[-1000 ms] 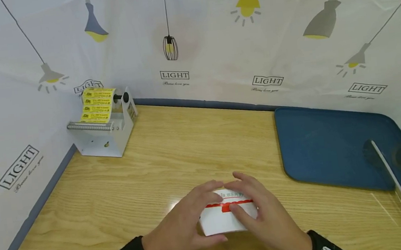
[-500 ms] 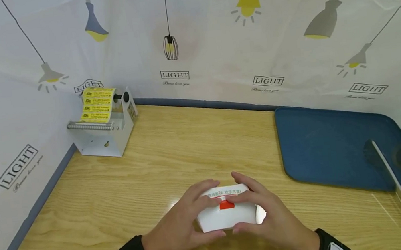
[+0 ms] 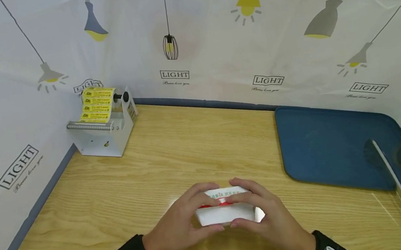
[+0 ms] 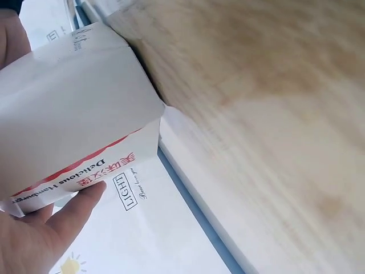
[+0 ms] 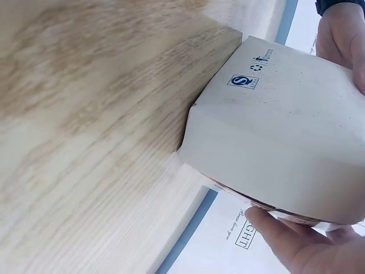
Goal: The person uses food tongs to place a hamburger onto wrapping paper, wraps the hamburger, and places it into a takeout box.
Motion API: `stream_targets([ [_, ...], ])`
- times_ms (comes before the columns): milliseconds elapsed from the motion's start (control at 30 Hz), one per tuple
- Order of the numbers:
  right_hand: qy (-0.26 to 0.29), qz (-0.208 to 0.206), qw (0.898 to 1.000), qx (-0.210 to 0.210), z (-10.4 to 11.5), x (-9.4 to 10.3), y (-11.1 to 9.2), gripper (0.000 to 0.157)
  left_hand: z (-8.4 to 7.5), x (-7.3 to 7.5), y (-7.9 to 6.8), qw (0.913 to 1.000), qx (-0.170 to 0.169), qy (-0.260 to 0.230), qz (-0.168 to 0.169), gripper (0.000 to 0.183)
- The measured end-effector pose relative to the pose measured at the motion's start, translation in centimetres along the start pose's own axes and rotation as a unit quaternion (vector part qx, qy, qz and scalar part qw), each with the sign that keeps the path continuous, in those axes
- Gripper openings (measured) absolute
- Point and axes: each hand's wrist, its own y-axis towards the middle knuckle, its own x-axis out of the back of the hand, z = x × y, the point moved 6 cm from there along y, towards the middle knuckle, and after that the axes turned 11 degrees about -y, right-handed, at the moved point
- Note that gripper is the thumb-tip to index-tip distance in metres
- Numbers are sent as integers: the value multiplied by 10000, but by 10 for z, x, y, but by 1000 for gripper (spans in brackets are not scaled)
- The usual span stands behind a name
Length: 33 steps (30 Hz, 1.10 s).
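1. The left hand (image 3: 176, 228) and right hand (image 3: 271, 219) each curl round one end of a small white paper box (image 3: 225, 210) at the near edge of the wooden table (image 3: 188, 150) — thumbs at its near face, fingers hooked over the top; the wrist views show fingertips (image 4: 80, 197) pressed along the red-printed rim
2. A second ago the flap lay open under flat, pressing fingers, with a broad red band and tab showing; now only a thin red strip shows and the box looks lower and squarer, so I judge the lid is tucked shut and being squeezed to seat it
3. What the box holds cannot be told — it is closed
4. Further right, the blue tray (image 3: 318, 146) carries only a pair of clear tongs (image 3: 398, 182), their handles jutting over its near rim
5. Farthest, at the back left corner, a white label dispenser (image 3: 104, 128) holds a roll of yellow labels (image 3: 98, 104)
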Motion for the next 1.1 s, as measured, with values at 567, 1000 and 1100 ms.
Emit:
stream_targets([
  [567,-454,-600,9947,698,6,6,-4,54,0,0,-1,9999,9,148,43,50],
  [1000,-832,-1158,9817,1262,16,10,0,45,-2,1,-1,9985,-278,467,-111,42],
  [1100,-919,-907,9863,1028,15,10,1,61,-1,1,-2,9985,-211,503,-77,45],
])
